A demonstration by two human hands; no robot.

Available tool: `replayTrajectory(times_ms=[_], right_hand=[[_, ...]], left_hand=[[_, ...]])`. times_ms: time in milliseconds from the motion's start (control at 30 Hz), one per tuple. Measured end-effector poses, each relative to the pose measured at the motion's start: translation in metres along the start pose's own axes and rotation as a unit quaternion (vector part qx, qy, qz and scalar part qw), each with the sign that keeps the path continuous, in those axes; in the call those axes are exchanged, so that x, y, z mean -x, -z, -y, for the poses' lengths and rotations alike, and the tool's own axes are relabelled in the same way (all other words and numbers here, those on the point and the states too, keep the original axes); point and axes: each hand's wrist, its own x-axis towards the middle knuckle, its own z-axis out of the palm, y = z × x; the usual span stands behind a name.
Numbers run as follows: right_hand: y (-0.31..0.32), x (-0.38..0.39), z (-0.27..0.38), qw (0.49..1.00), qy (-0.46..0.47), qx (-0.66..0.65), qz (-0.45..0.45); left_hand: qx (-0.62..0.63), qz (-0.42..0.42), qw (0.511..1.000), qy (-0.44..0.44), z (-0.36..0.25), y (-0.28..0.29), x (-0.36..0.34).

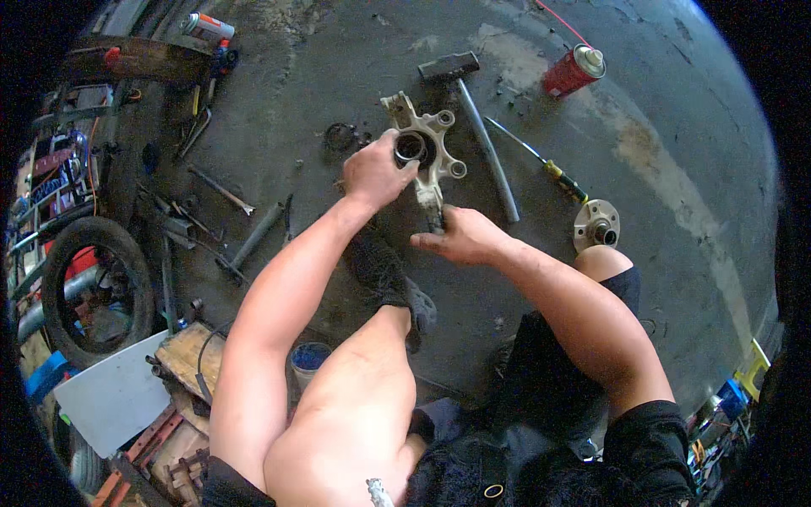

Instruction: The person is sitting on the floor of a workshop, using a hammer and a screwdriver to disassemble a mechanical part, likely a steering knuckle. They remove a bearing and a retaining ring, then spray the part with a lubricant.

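Observation:
A pale metal steering knuckle (431,182) with several bolt eyes is held up in front of me, over the floor. My left hand (378,171) is closed around a metal bearing ring (410,147) at the knuckle's dark round bore; whether the ring sits inside the bore or just against it, I cannot tell. Below that, my right hand (463,236) grips the lower arm of the knuckle, thumb pointing left. A long-handled hammer (486,139) lies just beyond, to the right. Near my right knee is a wheel hub (596,226) with a round flange.
A screwdriver (553,171) and a red spray can (574,71) with a thin straw are at the right. Dark rings (340,137) lie left of the knuckle. Several tools, including a wrench (221,189), spread further left, near a tire (99,291). A small bucket (309,357) stands by my left leg.

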Motion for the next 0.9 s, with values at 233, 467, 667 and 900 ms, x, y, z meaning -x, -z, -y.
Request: replayTrajectory(times_ms=[233,467,667,900], right_hand=[[0.002,0.006,-0.004,0.999,0.018,0.023,-0.016],[0.005,0.008,-0.003,0.999,0.015,0.034,-0.009],[-0.001,0.003,-0.003,0.999,0.023,0.022,-0.019],[-0.003,0.002,-0.005,0.999,0.019,0.034,-0.035]], left_hand=[[-0.108,0.080,0.990,-0.030,-0.003,-0.010,-0.008],[-0.082,-0.012,0.983,-0.162,0.018,-0.009,0.005],[-0.115,0.004,0.959,-0.257,0.018,-0.017,0.004],[-0.143,0.119,0.970,-0.159,0.005,-0.018,0.001]])
